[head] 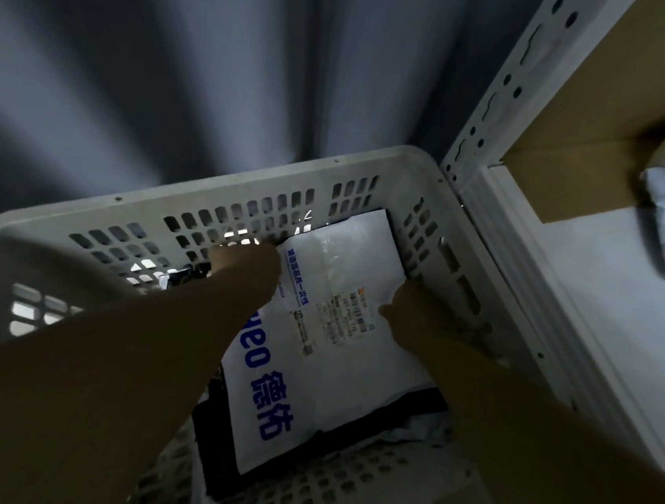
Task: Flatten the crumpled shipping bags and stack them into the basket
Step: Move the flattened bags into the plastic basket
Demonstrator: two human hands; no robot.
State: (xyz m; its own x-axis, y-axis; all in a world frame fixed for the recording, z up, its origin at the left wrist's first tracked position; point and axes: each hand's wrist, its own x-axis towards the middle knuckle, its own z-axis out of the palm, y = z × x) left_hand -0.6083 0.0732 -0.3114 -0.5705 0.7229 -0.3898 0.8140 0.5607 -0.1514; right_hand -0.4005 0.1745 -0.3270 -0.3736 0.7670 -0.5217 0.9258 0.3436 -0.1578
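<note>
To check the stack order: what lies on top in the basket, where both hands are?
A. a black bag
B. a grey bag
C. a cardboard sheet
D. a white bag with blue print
D: the white bag with blue print covers a black bag in the basket, left hand and right hand at its edges.

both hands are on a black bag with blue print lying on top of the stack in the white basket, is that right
Not quite: the bag under the left hand and right hand is white with blue print, not black. The head view shows it lying on top of the stack in the white basket.
</note>
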